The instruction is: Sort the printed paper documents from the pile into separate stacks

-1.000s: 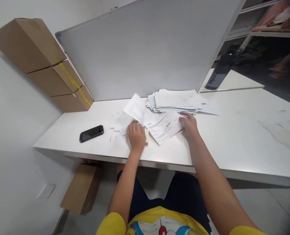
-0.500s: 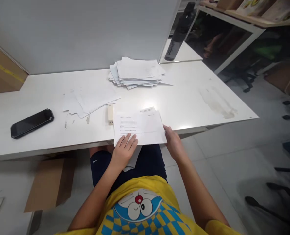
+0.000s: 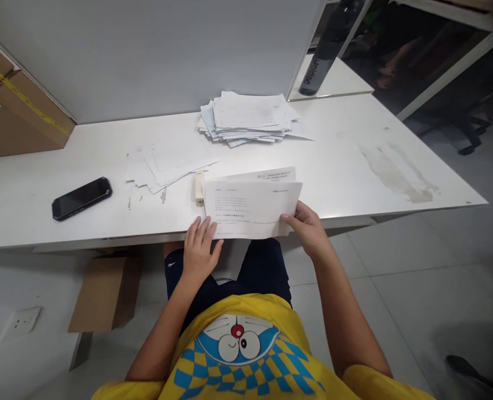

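Printed paper sheets (image 3: 250,205) are tilted up at the table's front edge, with a second sheet showing behind the top one. My right hand (image 3: 308,225) pinches their right edge, thumb in front and fingers behind. At the lower left corner, my left hand (image 3: 200,247) has its fingers spread and touching the paper. A small cream-coloured block-like object (image 3: 199,189), perhaps a stapler, stands just left of the sheets, partly covered by them. Farther back lies a thick pile of papers (image 3: 252,114). Some loose sheets (image 3: 167,164) lie to the left.
A black phone (image 3: 81,198) lies on the white table (image 3: 333,166) at the left. Cardboard boxes (image 3: 25,111) stand at the far left, and another box (image 3: 106,291) is below the table. A dark bottle (image 3: 323,61) stands beyond the grey partition (image 3: 179,55).
My right hand has lifted the sheets off the tabletop into a tilt. My left hand has slid to their left corner, fingers more spread. The view has shifted a little.
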The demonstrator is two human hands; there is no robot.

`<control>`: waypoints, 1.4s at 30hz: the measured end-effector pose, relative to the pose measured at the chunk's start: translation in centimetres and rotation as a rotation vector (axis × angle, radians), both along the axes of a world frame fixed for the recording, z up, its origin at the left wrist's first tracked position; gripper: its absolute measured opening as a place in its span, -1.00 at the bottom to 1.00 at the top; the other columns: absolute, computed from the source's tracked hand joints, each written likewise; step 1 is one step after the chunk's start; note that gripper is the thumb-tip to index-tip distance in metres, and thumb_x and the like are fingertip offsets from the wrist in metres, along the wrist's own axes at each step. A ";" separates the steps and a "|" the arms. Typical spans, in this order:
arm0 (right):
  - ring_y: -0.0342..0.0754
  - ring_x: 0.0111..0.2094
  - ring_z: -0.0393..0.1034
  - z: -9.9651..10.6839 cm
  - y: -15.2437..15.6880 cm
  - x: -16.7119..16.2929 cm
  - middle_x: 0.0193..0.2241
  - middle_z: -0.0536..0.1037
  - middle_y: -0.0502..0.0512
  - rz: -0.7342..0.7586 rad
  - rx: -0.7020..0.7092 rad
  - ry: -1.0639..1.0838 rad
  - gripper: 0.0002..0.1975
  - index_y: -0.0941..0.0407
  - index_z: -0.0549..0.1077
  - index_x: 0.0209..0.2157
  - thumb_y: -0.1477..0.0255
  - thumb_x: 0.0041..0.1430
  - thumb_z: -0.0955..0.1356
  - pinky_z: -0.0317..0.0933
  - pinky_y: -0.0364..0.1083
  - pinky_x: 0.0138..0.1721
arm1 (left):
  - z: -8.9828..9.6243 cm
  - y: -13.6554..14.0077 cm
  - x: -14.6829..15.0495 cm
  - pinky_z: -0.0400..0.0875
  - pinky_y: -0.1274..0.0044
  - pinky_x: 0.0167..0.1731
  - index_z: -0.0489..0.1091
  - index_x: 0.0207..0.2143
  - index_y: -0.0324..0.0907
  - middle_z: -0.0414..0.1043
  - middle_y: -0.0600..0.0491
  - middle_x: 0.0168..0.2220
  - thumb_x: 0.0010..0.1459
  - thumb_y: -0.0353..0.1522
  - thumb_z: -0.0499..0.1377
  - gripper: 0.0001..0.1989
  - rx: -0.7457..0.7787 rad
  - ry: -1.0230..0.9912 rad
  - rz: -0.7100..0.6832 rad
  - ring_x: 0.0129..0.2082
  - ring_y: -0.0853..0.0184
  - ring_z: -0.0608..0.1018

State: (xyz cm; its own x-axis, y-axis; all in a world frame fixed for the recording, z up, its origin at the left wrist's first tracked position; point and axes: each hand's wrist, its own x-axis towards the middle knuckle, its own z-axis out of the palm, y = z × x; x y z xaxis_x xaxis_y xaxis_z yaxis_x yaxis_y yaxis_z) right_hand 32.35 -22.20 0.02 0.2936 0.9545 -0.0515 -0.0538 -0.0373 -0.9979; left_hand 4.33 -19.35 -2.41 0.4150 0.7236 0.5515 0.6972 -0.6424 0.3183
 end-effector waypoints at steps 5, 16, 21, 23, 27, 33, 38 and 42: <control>0.11 -0.07 0.45 1.2 1.3 -0.1 -0.21 0.60 0.07 -0.018 0.075 -0.057 -0.64 0.00 0.50 -0.10 0.18 0.08 0.43 0.36 0.04 -0.08 | 0.8 0.0 0.9 0.31 0.22 0.19 0.02 0.33 -0.05 0.18 -0.17 0.31 0.29 -0.21 0.12 -0.39 -0.230 -0.229 0.103 0.28 0.10 0.31; 0.10 -0.05 0.45 3.1 3.0 0.2 -0.18 0.60 0.07 -0.042 0.212 -0.065 -0.69 0.00 0.51 -0.13 0.22 0.07 0.43 0.34 0.04 -0.05 | 4.2 2.7 3.6 0.41 0.45 0.08 -0.18 0.38 0.03 0.29 -0.11 0.18 0.32 -0.18 0.08 -0.31 -0.421 -0.769 0.089 0.12 0.30 0.46; 0.11 -0.03 0.45 3.0 3.3 -0.1 -0.15 0.60 0.07 -0.042 0.210 -0.050 -0.64 0.00 0.50 -0.11 0.19 0.05 0.45 0.32 0.07 0.00 | 5.1 3.9 3.5 0.35 0.44 0.15 0.07 0.30 -0.04 0.34 -0.08 0.17 0.30 -0.16 0.10 -0.43 -0.397 -0.773 0.097 0.17 0.26 0.43; 0.11 -0.04 0.45 3.1 3.5 -0.2 -0.15 0.61 0.06 -0.046 0.212 -0.036 -0.63 0.00 0.50 -0.12 0.19 0.03 0.46 0.32 0.07 0.01 | 5.4 4.2 3.5 0.36 0.42 0.14 0.14 0.26 -0.06 0.38 -0.08 0.14 0.29 -0.16 0.12 -0.46 -0.394 -0.766 0.112 0.14 0.24 0.45; 0.10 -0.07 0.47 3.2 3.7 -0.2 -0.19 0.61 0.06 -0.037 0.218 -0.026 -0.64 0.00 0.50 -0.15 0.18 0.02 0.46 0.33 0.06 -0.02 | 5.9 4.4 3.4 0.42 0.42 0.07 0.22 0.22 -0.07 0.45 -0.06 0.04 0.26 -0.14 0.16 -0.48 -0.400 -0.772 0.123 0.06 0.24 0.50; 0.09 -0.12 0.47 3.1 3.8 0.3 -0.24 0.60 0.06 -0.009 0.204 -0.096 -0.67 0.01 0.50 -0.16 0.16 0.07 0.43 0.37 0.03 -0.14 | 6.1 4.5 3.5 0.41 0.46 0.05 0.26 0.19 -0.07 0.46 -0.05 0.04 0.25 -0.16 0.17 -0.51 -0.378 -0.786 0.124 0.06 0.25 0.50; 0.07 -0.16 0.47 3.0 4.0 0.2 -0.27 0.60 0.05 -0.015 0.227 -0.098 -0.68 0.01 0.50 -0.20 0.16 0.04 0.45 0.36 0.04 -0.11 | 6.1 4.7 3.5 0.36 0.44 0.09 0.25 0.18 -0.06 0.41 -0.05 0.09 0.28 -0.20 0.14 -0.56 -0.305 -0.731 0.135 0.07 0.26 0.48; 0.07 -0.08 0.46 1.6 4.0 -0.5 -0.21 0.59 0.07 -0.061 0.257 -0.034 -0.60 0.00 0.44 -0.16 0.12 0.00 0.46 0.32 0.04 -0.03 | 4.6 4.9 3.4 0.33 0.41 0.12 0.23 0.19 -0.02 0.35 -0.05 0.14 0.28 -0.19 0.13 -0.55 -0.204 -0.698 0.175 0.11 0.24 0.43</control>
State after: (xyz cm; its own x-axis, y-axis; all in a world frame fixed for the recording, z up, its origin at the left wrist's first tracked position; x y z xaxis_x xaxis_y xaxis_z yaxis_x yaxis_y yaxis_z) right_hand 31.85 -18.18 1.58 0.3479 0.9156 0.2017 -0.0144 0.2203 -0.9753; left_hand 7.74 -14.46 2.19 -0.1131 0.8633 0.4918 0.3761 -0.4210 0.8254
